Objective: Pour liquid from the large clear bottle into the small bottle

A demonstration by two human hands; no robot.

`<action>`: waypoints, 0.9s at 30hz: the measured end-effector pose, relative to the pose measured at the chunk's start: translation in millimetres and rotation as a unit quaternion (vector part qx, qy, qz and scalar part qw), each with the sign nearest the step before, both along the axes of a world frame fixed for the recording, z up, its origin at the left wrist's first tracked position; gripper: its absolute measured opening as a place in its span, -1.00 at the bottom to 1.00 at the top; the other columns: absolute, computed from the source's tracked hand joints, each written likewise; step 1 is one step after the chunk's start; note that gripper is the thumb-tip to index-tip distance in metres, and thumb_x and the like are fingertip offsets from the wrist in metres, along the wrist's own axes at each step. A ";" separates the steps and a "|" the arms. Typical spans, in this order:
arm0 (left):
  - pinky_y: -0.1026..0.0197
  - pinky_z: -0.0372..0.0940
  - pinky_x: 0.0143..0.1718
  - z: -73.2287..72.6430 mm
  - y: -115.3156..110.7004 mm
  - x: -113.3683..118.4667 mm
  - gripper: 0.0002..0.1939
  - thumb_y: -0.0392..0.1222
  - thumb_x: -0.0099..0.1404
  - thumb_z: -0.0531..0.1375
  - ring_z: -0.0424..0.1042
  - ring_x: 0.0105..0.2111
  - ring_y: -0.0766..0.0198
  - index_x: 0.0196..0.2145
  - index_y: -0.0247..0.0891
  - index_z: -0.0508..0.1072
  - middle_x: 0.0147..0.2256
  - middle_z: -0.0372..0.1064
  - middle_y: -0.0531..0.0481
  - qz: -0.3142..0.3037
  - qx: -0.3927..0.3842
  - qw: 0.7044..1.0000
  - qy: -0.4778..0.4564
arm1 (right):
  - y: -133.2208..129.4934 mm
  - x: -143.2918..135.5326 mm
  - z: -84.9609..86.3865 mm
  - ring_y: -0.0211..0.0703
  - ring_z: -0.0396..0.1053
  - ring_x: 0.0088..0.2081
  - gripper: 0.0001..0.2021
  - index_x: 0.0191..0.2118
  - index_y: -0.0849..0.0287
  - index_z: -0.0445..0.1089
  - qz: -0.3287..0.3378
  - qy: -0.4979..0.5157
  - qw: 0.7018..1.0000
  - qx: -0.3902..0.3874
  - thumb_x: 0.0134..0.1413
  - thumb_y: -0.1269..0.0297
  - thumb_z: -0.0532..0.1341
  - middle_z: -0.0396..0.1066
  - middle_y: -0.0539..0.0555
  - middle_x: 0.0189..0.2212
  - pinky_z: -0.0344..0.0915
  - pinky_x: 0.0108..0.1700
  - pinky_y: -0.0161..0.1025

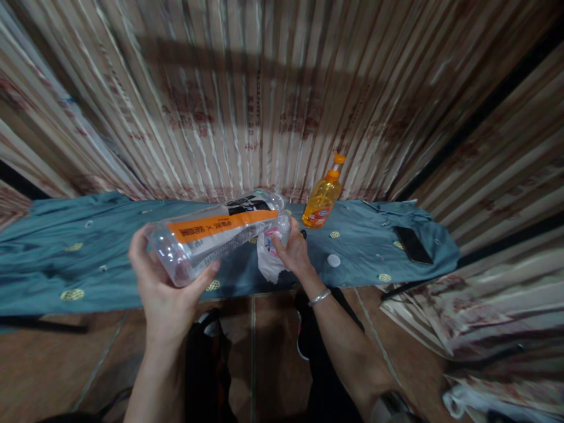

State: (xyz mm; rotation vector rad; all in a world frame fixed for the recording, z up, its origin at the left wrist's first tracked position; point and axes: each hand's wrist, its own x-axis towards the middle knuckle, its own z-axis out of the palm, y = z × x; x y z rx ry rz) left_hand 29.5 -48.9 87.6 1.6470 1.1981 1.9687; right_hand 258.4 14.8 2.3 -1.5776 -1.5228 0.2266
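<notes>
Orange-labelled clear bottle [215, 232], yellow-patterned teal cloth [118, 252]

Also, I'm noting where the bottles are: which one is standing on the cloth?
The pump bottle, upright with an orange top. The other bottle, with an orange band on its label, is held sideways, its base in the left hand.

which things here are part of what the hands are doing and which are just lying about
In use:
- clear bottle, in the left hand
- crumpled white piece, in the right hand by the bottle's neck

Apparently just lying about:
- dark phone
- white disc, use unclear
- orange pump bottle, untouched, so possibly unrelated
</notes>
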 end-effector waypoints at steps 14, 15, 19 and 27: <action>-0.01 0.47 -0.04 3.0 -0.8 1.5 0.02 -0.14 -0.21 0.53 0.45 -0.05 0.11 0.21 -0.15 0.25 0.02 0.30 -0.13 -0.003 -0.002 1.000 0.011 | 0.9 3.0 -4.2 0.18 0.46 0.01 -0.41 0.26 0.35 0.07 0.018 -0.003 1.000 0.017 0.19 0.15 0.12 0.48 0.34 -0.04 0.39 0.06 0.07; -0.03 0.46 -0.02 2.9 -1.0 1.7 0.02 -0.13 -0.21 0.53 0.45 -0.03 0.10 0.21 -0.16 0.25 0.02 0.29 -0.14 0.000 0.000 1.000 0.010 | 1.1 2.7 -4.4 0.18 0.47 0.01 -0.41 0.26 0.35 0.07 0.015 -0.002 1.000 0.017 0.19 0.15 0.12 0.48 0.33 -0.04 0.39 0.06 0.07; -0.07 0.43 0.03 2.9 -1.5 2.5 0.00 -0.12 -0.23 0.54 0.39 0.05 0.05 0.18 -0.17 0.27 0.04 0.27 -0.14 0.007 -0.001 1.000 -0.001 | 1.4 1.5 -4.6 0.19 0.47 0.00 -0.40 0.26 0.37 0.07 0.007 0.000 1.000 0.011 0.19 0.15 0.11 0.48 0.34 -0.04 0.39 0.05 0.07; -0.14 0.37 0.11 3.0 -0.7 2.2 0.00 -0.15 -0.28 0.54 0.31 0.16 -0.05 0.15 -0.16 0.29 0.08 0.25 -0.14 0.019 -0.006 1.000 -0.009 | 0.2 0.3 -6.1 0.17 0.47 0.00 -0.43 0.25 0.34 0.07 0.007 -0.007 1.000 0.029 0.21 0.15 0.11 0.48 0.33 -0.04 0.39 0.05 0.06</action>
